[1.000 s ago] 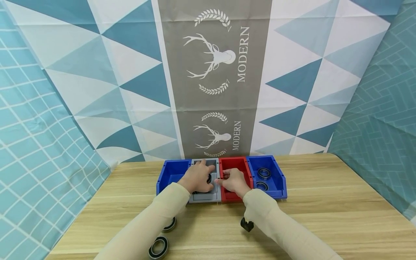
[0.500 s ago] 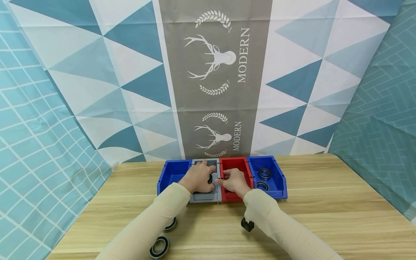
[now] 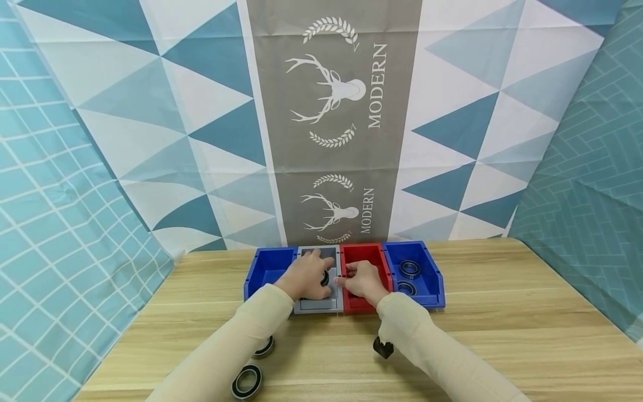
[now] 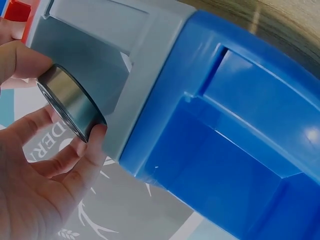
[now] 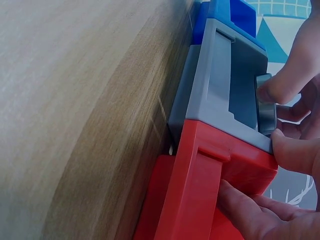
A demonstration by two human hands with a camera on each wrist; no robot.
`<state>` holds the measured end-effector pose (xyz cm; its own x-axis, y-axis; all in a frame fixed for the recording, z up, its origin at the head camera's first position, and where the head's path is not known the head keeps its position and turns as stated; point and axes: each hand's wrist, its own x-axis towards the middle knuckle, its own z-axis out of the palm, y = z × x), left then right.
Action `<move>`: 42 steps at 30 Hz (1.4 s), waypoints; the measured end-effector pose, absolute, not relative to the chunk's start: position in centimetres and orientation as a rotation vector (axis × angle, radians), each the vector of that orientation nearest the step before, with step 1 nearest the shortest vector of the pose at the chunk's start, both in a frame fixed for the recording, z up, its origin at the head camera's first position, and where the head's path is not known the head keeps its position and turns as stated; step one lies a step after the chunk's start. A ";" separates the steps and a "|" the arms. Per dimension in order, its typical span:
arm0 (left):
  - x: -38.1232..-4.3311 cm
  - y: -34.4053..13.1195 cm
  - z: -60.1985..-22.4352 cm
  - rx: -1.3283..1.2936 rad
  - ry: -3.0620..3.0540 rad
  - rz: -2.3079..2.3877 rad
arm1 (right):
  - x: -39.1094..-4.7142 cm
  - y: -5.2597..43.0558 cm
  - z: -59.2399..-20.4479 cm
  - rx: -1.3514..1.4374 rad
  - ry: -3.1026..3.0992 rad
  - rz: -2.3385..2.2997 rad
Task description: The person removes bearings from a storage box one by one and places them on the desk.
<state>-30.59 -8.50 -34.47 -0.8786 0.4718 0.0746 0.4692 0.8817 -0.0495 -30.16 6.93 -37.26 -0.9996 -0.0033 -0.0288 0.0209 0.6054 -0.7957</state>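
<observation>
My left hand pinches a ball bearing between thumb and fingers. The bearing, a steel ring with a dark face, is tilted on edge at the opening of the grey bin. Over at the red bin, my right hand grips the side wall next to the grey bin. Its thumb lies at the top edge of that wall, while the other fingers reach inside the red bin. The left hand covers part of the grey bin's inside in the head view.
A blue bin stands at the row's left end. The right blue bin contains two bearings, one of them the upper bearing. On the wooden table lie a near bearing and another partly behind the left sleeve. A black object shows below the right cuff.
</observation>
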 end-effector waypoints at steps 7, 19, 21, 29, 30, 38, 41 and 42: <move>-30.4 -8.4 -34.2 -0.764 -2.961 0.053 | -30.2 7.0 -37.2 0.020 2.788 -1.379; -30.1 -8.6 -34.2 -0.754 -2.970 0.054 | -30.1 7.1 -37.2 -0.002 2.776 -1.394; -30.0 -8.6 -34.2 -0.764 -2.968 0.049 | -30.1 7.1 -37.3 -0.005 2.781 -1.388; -29.3 -8.7 -34.1 -0.831 -2.918 0.075 | -30.1 7.1 -37.4 -0.012 2.785 -1.384; -29.2 -8.6 -34.0 -0.840 -2.910 0.077 | -30.1 7.1 -37.4 -0.013 2.784 -1.387; -28.5 -8.7 -34.1 -0.882 -2.861 0.100 | -30.1 7.1 -37.3 -0.021 2.787 -1.400; -28.2 -8.7 -34.0 -0.910 -2.822 0.106 | -30.1 7.1 -37.3 -0.027 2.795 -1.389; -28.1 -8.7 -34.0 -0.920 -2.813 0.102 | -30.1 7.0 -37.3 -0.030 2.798 -1.383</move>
<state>-28.07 -8.73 -34.03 -0.7922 0.5918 0.1487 0.5795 0.8060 -0.1207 -30.08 7.04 -37.28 -0.9996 -0.0259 -0.0096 -0.0081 0.6074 -0.7944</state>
